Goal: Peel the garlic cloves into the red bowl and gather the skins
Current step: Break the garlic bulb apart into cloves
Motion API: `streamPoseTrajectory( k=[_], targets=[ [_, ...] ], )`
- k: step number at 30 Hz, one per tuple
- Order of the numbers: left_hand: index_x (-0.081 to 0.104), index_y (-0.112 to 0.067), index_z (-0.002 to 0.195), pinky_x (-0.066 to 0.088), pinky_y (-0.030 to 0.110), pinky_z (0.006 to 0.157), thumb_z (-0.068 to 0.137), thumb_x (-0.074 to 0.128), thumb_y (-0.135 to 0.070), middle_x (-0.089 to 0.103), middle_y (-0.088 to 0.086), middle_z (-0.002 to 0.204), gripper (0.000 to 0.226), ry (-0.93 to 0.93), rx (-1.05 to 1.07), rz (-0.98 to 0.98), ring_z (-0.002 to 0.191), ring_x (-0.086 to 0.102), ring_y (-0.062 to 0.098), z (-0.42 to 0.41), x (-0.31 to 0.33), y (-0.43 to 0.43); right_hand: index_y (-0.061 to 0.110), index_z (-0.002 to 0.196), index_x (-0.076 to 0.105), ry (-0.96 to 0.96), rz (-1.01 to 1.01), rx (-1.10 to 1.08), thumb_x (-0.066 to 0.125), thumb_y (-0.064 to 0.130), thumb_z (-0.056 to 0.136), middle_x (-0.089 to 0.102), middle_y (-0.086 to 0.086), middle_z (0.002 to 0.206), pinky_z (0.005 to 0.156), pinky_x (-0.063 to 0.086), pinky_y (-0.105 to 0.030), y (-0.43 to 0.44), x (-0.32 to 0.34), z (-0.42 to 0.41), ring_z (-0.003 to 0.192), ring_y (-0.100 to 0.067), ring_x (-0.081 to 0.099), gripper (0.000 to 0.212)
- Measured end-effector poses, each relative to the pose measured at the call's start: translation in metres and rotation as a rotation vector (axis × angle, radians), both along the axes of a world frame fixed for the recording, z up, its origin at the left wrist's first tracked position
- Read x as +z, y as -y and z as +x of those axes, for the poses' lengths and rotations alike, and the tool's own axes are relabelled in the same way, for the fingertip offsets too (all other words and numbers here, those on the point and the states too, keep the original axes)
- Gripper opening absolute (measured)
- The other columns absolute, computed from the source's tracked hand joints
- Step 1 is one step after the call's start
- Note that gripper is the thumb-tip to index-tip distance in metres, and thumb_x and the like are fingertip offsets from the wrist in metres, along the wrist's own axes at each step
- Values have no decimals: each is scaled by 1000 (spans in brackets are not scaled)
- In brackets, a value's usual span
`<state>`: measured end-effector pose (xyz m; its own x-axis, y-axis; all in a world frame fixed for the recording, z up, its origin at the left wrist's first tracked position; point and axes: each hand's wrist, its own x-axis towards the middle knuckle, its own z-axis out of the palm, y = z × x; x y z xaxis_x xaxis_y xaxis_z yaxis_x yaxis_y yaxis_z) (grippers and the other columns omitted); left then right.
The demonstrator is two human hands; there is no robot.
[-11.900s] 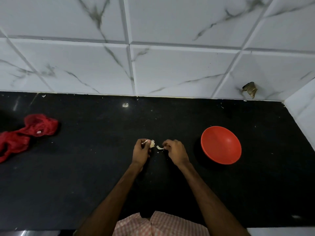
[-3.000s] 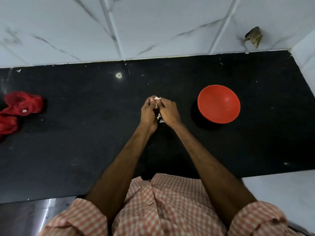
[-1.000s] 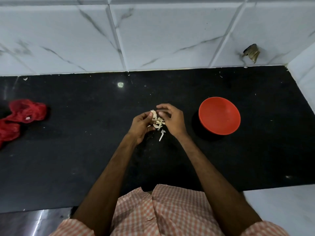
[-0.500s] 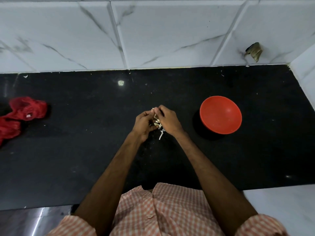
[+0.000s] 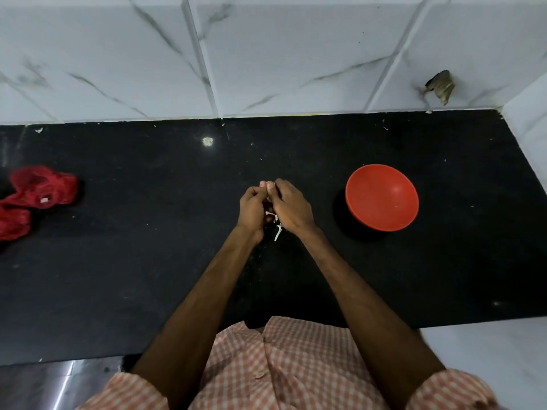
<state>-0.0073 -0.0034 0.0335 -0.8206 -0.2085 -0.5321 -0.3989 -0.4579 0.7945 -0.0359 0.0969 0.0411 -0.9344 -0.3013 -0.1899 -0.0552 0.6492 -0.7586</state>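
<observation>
My left hand (image 5: 251, 208) and right hand (image 5: 291, 207) both pinch the garlic clove (image 5: 270, 213), which, if squeezed hard, could shoot past the red bowl (image 5: 381, 198).

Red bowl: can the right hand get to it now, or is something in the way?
Probably yes. The red bowl stands on the right hand's own side, with only black counter between them, though that hand and the left hand now pinch the garlic.

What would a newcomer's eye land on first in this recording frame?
The left hand and right hand meet at the middle of the black counter, pinching a mostly hidden garlic clove, with pale skins between the wrists. The red bowl sits to their right; a red mesh bag lies at the far left.
</observation>
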Motion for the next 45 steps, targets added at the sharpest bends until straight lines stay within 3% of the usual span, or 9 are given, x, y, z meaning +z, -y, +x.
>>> streamPoseTrajectory(
  k=[2,6,10,16,23,27,32,38,45],
  targets=[
    [60,-1,99,51,25,55,106,44,-32,66,22,99,35,-6,13,-97,81,65,23,-3,-3,-3,18,100,59,-36,-18,-28,36,47,106,58,4,104,79,48,-36,4,-3,-1,99,-13,55,37],
    [55,5,114,58,33,76,107,41,-30,67,16,103,38,-32,39,-252,94,67,24,-6,0,-12,19,93,61,66,-247,-228,51,41,103,67,3,89,75,57,-37,9,-8,3,83,-12,66,27],
    [55,-8,101,55,27,71,107,44,-24,64,5,93,21,-57,92,-285,84,63,12,-7,1,-22,10,112,67,42,-364,-312,53,24,103,71,0,100,79,55,-19,12,-5,5,90,-6,66,22],
    [52,-10,96,46,16,58,107,41,-27,58,-3,82,23,-50,100,-430,71,56,4,-3,-5,-24,8,110,73,35,-419,-337,51,11,101,74,-4,102,85,56,-26,15,-8,10,97,-13,68,23],
    [64,-8,101,55,48,79,106,36,-40,70,15,97,42,-19,41,-404,87,67,30,-1,-15,-6,10,107,73,298,-484,-288,58,22,101,75,-7,99,89,58,-37,5,-19,-6,94,-19,72,20],
    [63,-1,106,49,29,50,107,37,-37,70,16,90,44,15,28,-365,67,64,19,-1,-15,-1,6,100,73,364,-550,-384,65,21,97,76,-11,93,80,61,-37,-3,-25,-6,83,-21,74,17],
    [60,-5,90,41,24,39,105,48,-32,55,3,61,33,28,-2,-329,42,47,5,5,-21,4,8,90,74,181,-241,-271,64,21,98,72,-3,72,58,57,-28,-16,-29,-9,51,-4,62,18],
    [63,-5,105,42,20,43,104,51,-15,70,1,84,16,55,-51,-325,49,51,3,6,-27,13,12,94,72,83,114,-187,63,25,98,70,-4,75,74,58,-39,-30,-35,-14,74,-19,70,16],
    [61,-8,104,40,20,43,101,57,-16,73,16,97,9,45,-90,-358,54,54,7,10,-32,19,18,106,71,194,163,-1,64,25,97,69,2,69,61,52,-31,-32,-32,-10,51,-3,59,14]
  ],
)
